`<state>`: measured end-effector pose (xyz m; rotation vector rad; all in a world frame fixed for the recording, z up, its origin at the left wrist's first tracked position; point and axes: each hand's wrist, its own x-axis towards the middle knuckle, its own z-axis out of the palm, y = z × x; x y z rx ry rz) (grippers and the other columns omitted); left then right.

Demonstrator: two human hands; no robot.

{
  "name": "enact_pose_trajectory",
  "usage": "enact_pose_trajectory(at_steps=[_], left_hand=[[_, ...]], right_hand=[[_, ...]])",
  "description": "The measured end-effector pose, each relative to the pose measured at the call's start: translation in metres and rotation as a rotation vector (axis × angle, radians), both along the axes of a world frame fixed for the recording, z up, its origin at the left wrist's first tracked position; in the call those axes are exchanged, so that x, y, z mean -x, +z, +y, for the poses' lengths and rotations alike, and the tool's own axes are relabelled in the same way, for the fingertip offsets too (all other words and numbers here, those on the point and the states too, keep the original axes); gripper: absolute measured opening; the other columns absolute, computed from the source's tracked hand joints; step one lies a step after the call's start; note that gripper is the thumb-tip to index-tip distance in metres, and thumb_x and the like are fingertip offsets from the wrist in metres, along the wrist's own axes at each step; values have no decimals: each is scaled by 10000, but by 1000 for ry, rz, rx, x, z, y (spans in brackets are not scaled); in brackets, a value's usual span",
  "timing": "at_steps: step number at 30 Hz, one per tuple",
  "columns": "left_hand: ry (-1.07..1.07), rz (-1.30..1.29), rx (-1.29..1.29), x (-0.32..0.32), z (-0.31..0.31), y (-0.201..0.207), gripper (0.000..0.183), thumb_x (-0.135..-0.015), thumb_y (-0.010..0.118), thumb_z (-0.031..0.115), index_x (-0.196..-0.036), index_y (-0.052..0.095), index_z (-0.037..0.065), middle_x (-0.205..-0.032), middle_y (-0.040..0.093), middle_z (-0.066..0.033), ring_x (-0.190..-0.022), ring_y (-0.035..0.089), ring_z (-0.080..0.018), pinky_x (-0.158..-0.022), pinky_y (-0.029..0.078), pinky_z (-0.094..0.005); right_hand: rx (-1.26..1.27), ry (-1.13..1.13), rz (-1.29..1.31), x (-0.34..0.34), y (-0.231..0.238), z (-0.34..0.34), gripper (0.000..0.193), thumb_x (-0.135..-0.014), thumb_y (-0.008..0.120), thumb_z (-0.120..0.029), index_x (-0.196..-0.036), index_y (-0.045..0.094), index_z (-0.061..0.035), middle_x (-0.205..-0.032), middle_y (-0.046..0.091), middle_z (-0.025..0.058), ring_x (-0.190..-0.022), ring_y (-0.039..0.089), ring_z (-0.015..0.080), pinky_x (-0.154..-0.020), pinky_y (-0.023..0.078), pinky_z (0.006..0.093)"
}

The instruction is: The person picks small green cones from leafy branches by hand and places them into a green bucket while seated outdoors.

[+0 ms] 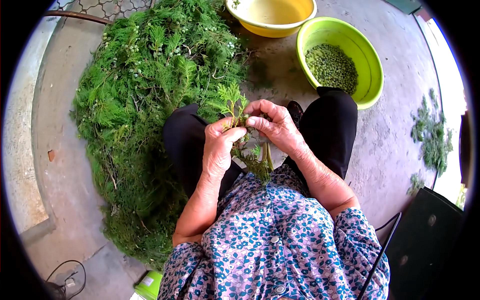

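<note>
Above my lap, my left hand [218, 145] pinches a leafy evergreen sprig [230, 97] between thumb and fingers. Its flat green fronds stand up past the fingertips, and more foliage hangs below toward my shirt. My right hand [276, 127] meets it from the right, thumb and forefinger closed on the sprig's side. Any small berry between those fingertips is too small to make out. A big heap of cut evergreen branches [145, 95], with pale bluish-green berries among the leaves, lies at my left. Ahead to the right, a lime-green basin [371, 75] holds many loose green berries [331, 67].
A yellow basin [272, 27] stands beyond my knees, beside the green one. Loose sprigs [432, 135] lie on the concrete floor at the right. A dark flat panel [425, 245] is at lower right; a lime-green container [148, 285] and a thin cable [82, 277] are at lower left.
</note>
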<state>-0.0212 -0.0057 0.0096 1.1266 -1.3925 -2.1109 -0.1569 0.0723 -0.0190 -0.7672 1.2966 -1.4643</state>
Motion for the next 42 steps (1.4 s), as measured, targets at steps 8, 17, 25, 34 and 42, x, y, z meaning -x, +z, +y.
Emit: enact_pose_trajectory(at_steps=[8, 17, 25, 34, 42], left_hand=[[-100, -145, 81, -3, -1, -7, 66, -734, 572, 44, -757, 626, 15, -660, 565, 28, -560, 499, -52, -519, 400, -203], [-42, -52, 51, 1, 5, 3, 93, -746, 609, 66, -805, 626, -4, -701, 586, 20, -601, 526, -64, -548, 421, -212], [77, 145, -100, -2, 5, -5, 163, -764, 589, 64, -889, 635, -31, -779, 643, -47, -692, 600, -109, -666, 471, -233], [102, -6, -57, 4, 10, 6, 80, -748, 597, 57, -807, 626, 12, -746, 617, -11, -646, 556, -72, -564, 432, -209], [67, -100, 131, 8, 12, 4, 36, -751, 600, 32, -761, 623, 6, -674, 553, 44, -603, 474, -31, -561, 366, -181]], right_hand=[[-62, 92, -24, 5, 6, 0, 135, -843, 616, -207, -857, 573, -80, -647, 470, -80, -543, 365, 12, -476, 296, 172], [-76, 19, -612, -4, -8, 2, 138, -861, 592, -214, -844, 573, -78, -633, 492, -55, -470, 351, 33, -404, 251, 182], [-9, -36, -1031, -10, -2, 4, 134, -882, 551, -181, -836, 554, -55, -685, 500, 4, -496, 383, 59, -395, 266, 176], [4, -38, -766, -2, -1, 8, 119, -876, 566, -188, -897, 557, -71, -733, 536, -5, -542, 478, 65, -434, 334, 180], [0, 3, -400, -4, -1, 6, 136, -843, 617, -189, -879, 595, -61, -701, 541, -39, -528, 443, 28, -450, 327, 160]])
